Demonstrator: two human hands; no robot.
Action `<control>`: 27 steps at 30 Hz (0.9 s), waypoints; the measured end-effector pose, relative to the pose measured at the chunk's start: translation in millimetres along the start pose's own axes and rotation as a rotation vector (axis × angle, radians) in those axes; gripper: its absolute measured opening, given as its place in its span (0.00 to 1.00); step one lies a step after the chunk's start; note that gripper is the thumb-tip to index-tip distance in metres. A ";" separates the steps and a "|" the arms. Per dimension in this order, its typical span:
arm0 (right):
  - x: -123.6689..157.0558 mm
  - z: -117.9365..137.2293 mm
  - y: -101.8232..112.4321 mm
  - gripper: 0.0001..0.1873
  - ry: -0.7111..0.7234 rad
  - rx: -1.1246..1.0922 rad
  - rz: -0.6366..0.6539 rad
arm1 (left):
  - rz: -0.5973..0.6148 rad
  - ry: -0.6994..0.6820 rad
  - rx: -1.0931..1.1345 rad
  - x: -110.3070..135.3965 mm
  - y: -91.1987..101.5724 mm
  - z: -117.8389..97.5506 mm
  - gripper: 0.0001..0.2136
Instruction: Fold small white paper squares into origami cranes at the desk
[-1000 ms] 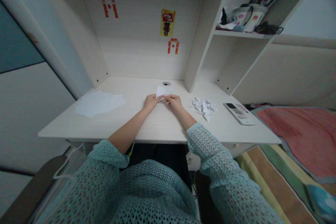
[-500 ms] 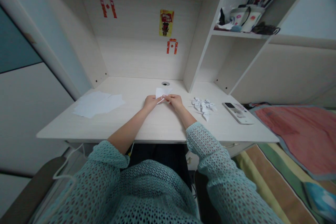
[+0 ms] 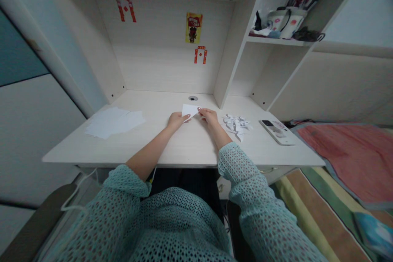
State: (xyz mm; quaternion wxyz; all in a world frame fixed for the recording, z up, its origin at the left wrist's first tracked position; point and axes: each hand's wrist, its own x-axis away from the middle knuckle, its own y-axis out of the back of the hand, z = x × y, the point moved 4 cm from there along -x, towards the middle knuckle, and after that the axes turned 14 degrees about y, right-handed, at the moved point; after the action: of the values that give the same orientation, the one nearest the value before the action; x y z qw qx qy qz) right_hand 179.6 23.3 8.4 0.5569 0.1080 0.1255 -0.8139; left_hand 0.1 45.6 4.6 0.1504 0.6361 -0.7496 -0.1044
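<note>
A small white sheet of paper [image 3: 189, 110] is held up between my two hands over the desk. My left hand [image 3: 177, 120] is closed on its lower left edge, thumb on top. My right hand [image 3: 209, 116] pinches its upper right corner between thumb and fingers. Part of the paper's lower edge is hidden by the fingers. A cluster of folded white paper pieces [image 3: 237, 125] lies just right of my right hand. Off to the left, a spread of flat white paper sheets [image 3: 114, 122] rests on the desk.
The white desk [image 3: 184, 147] stands beneath a shelf unit. A phone [image 3: 276, 132] lies at the right of the desk. Cups [image 3: 290, 22] with scissors and pens stand on the right shelf. A cable hole [image 3: 193, 98] is at the back. A bed with a red cloth [image 3: 346, 155] adjoins the right side.
My right hand has moved right, from the paper's lower middle to its upper right corner. My left hand keeps its hold, and more of the paper's face now shows.
</note>
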 end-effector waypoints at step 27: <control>1.7 -5.0 3.7 0.33 0.095 -0.020 -0.258 | -0.043 -0.022 -0.089 3.5 2.8 0.8 0.19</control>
State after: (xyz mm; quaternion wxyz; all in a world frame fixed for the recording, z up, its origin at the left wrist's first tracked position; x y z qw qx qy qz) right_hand 182.6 22.1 2.8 0.4420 0.1239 0.1728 -0.8715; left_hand -3.3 42.6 5.2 0.1678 0.6435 -0.7320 -0.1478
